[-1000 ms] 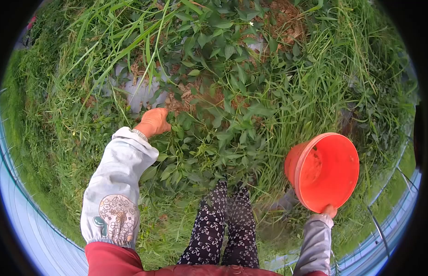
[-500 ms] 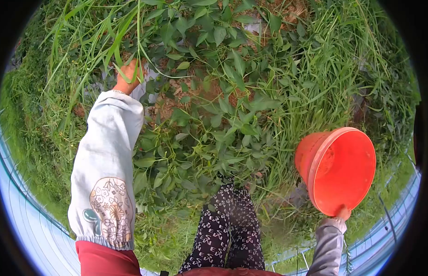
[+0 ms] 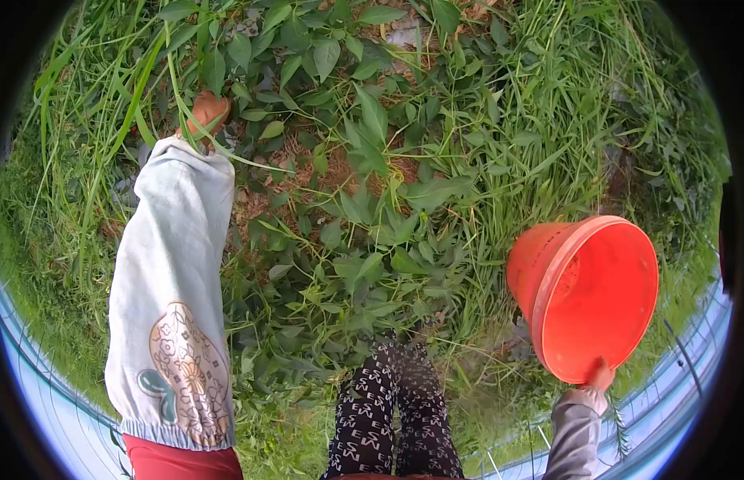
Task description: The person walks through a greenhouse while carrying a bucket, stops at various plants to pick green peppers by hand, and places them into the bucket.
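Observation:
At the upper left, my left hand (image 3: 205, 114) is low among pepper-like leafy plants (image 3: 372, 212), its fingers curled closed and partly covered by leaves. Long grass blades (image 3: 144, 96) cross in front of the wrist, and what the fingers hold, if anything, is hidden. On the right, my right hand (image 3: 601, 374) grips the lower rim of a red plastic bucket (image 3: 600, 300). The bucket is tipped on its side with its mouth towards me, and the inside that shows holds nothing but some dirt marks.
Tall grass (image 3: 540, 160) grows thickly between the plants and the bucket. Dry brown straw (image 3: 296, 164) covers soil beneath the leaves. My legs in patterned trousers (image 3: 392, 408) stand at the bottom centre, close against the plants. Pale blue sheeting (image 3: 44, 384) curves along the lower edges.
My left hand has shifted slightly left and up in the view, deeper among the leaves. My right hand still holds the bucket, which has barely moved. The whole view has shifted a little.

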A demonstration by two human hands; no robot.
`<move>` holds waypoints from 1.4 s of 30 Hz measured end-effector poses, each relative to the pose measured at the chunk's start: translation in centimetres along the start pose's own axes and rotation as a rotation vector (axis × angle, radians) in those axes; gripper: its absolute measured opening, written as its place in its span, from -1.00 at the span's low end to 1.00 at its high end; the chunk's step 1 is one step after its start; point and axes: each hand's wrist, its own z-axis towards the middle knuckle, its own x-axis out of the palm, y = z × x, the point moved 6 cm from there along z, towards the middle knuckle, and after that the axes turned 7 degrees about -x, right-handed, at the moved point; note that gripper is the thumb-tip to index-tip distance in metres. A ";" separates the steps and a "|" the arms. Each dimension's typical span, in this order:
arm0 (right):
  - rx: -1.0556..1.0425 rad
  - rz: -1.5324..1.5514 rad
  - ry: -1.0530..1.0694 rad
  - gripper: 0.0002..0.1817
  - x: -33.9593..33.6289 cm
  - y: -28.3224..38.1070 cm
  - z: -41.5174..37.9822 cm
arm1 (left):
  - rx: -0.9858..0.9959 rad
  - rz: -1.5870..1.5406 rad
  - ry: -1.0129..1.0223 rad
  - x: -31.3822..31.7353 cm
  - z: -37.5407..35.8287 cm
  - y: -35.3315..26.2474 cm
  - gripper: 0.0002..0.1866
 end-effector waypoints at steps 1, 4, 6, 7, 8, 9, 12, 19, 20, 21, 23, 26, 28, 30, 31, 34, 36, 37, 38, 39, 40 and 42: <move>0.009 -0.024 -0.023 -0.50 0.0 -0.1 0.2 | 0.000 0.044 -0.050 -0.4 -0.2 -0.3 -0.76; 0.012 0.025 -0.019 -0.52 1.2 0.5 -0.9 | -0.093 0.083 0.147 -4.0 -0.9 -0.8 -0.75; -0.027 -0.049 -0.015 -0.54 0.7 -0.2 -0.5 | -0.273 0.007 0.294 -5.3 -1.4 -1.1 -0.75; -0.060 -0.077 -0.027 -0.55 0.1 -1.1 0.2 | -0.245 -0.021 0.061 -5.7 -1.8 -1.0 -0.75; -0.093 -0.106 -0.040 -0.56 -0.6 -1.9 0.8 | 0.035 0.170 0.033 -10.4 -3.5 -3.8 -0.73; -0.107 -0.040 -0.049 -0.56 -0.3 -2.0 0.7 | -0.068 0.168 0.275 -9.3 -2.6 -3.0 -0.61; -0.088 -0.073 -0.081 -0.55 0.6 -1.2 0.6 | 0.129 0.356 0.406 -10.0 -3.4 -4.7 -0.69; -0.148 -0.339 -0.151 -0.67 3.0 4.1 -2.3 | -0.284 -0.743 0.208 -23.4 -5.3 -6.9 -0.74; -0.140 -0.346 -0.160 -0.68 3.2 4.3 -2.5 | -0.307 -0.823 0.225 -22.6 -5.6 -6.8 -0.72; -0.133 -0.351 -0.165 -0.70 3.4 4.4 -2.4 | -0.306 -0.822 0.208 -22.3 -5.9 -6.9 -0.72; -0.180 -0.324 -0.139 -0.71 3.0 3.5 -2.0 | -0.303 -0.842 0.198 -21.9 -6.0 -7.1 -0.73; -0.155 -0.169 -0.156 -0.71 3.7 3.4 -2.1 | -0.313 -0.703 0.169 -22.0 -6.0 -7.6 -0.73; -0.128 -0.070 -0.098 -0.70 3.8 5.0 -2.4 | -0.424 -0.589 0.233 -24.0 -6.1 -7.8 -0.71; -0.149 -0.076 -0.105 -0.70 3.1 3.9 -1.9 | -0.462 -0.544 0.299 -27.6 -5.7 -9.7 -0.70; -0.183 -0.094 -0.119 -0.71 3.5 4.1 -1.6 | -0.485 -0.475 0.349 -28.3 -5.5 -10.4 -0.72; -0.107 0.070 -0.063 -0.67 3.5 3.2 -1.0 | -0.375 -0.321 0.423 -21.4 -4.8 -9.3 -0.76; -0.080 0.080 -0.016 -0.61 3.8 4.0 -0.1 | -0.361 -0.139 0.472 -25.5 -4.5 -11.2 -0.85; -0.100 0.073 -0.015 -0.59 2.9 2.5 -0.2 | -0.348 -0.126 0.486 -24.8 -4.5 -12.1 -0.85; -0.075 0.057 -0.010 -0.59 1.7 0.9 -0.3 | -0.315 -0.091 0.596 -23.2 -5.3 -12.5 -0.85; -0.046 0.064 -0.004 -0.56 1.6 0.5 0.0 | -0.293 -0.062 0.691 -21.6 -5.8 -12.4 -0.85; -0.027 0.080 0.000 -0.53 1.9 0.7 0.9 | -0.151 -0.054 0.485 -20.6 -6.2 -12.8 -0.82; 0.019 0.078 0.020 -0.52 2.0 1.9 1.9 | -0.431 -0.260 0.465 -24.5 -7.2 -14.5 -0.76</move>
